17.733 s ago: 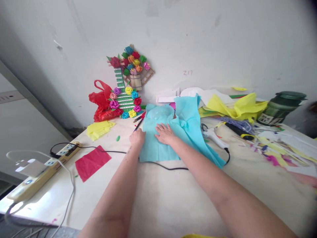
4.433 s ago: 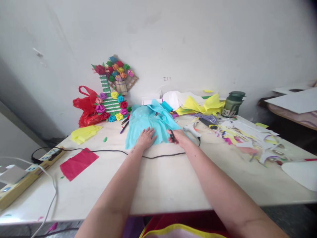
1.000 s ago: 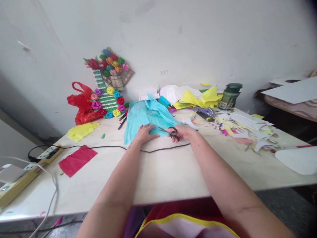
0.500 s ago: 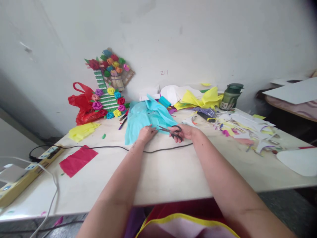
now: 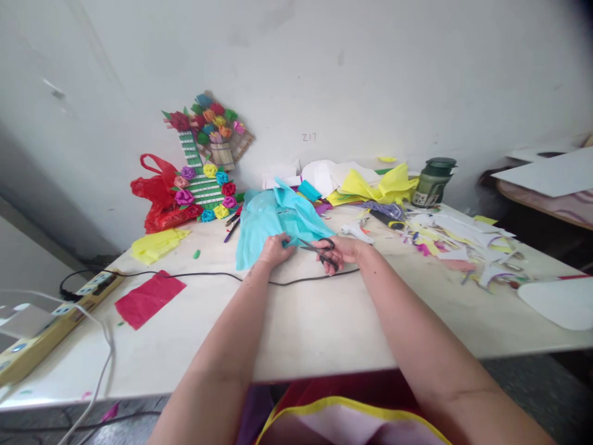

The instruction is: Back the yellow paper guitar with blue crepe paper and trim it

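A sheet of light blue crepe paper (image 5: 264,219) lies rumpled in the middle of the table. At its near edge my left hand (image 5: 277,250) is closed, pinching the paper between thumb and fingers. My right hand (image 5: 341,252) grips black-handled scissors (image 5: 312,247), fingers in the loops. Their blades point left toward the left hand, slightly apart, beside the paper's near edge. Whether the blades touch the paper I cannot tell.
A black cord (image 5: 301,281) crosses the table just in front of the hands, from a power strip (image 5: 69,318) at left. Red paper (image 5: 151,300) lies nearby. Behind stand paper-flower crafts (image 5: 206,188); paper scraps (image 5: 463,244) and a green bottle (image 5: 433,182) are at right.
The scissors have turned slightly, and their blades have shifted a little to the right of the left hand. The left hand keeps its pinch on the paper. The view has moved slightly.
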Tool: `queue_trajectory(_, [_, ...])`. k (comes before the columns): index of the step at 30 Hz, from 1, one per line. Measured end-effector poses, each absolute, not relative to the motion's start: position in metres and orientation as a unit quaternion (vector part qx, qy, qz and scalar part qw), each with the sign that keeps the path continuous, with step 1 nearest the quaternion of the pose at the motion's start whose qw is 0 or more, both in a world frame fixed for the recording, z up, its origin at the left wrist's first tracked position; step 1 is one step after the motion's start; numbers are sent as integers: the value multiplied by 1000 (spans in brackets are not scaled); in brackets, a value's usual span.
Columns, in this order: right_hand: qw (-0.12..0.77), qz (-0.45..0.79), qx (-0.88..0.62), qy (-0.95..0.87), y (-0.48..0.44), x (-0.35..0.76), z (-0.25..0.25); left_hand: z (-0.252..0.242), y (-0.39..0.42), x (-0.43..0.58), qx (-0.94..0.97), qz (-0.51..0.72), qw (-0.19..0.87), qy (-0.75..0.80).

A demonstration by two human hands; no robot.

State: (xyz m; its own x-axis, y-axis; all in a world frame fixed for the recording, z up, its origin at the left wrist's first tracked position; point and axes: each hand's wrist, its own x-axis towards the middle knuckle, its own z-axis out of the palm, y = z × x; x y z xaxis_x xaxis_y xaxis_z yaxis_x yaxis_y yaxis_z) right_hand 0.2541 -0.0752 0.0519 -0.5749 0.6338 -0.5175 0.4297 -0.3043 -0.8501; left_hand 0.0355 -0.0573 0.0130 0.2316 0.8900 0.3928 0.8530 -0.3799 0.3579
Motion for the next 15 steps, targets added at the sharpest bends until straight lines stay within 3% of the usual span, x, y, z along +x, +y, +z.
queue_trajectory(8, [43,667,-440,-600,-76,253,53,5,-50,35,780,288,33,554])
queue_trajectory(15, [71,678,-445,-581,-75,247,51,7,-55,33,790,315,42,525])
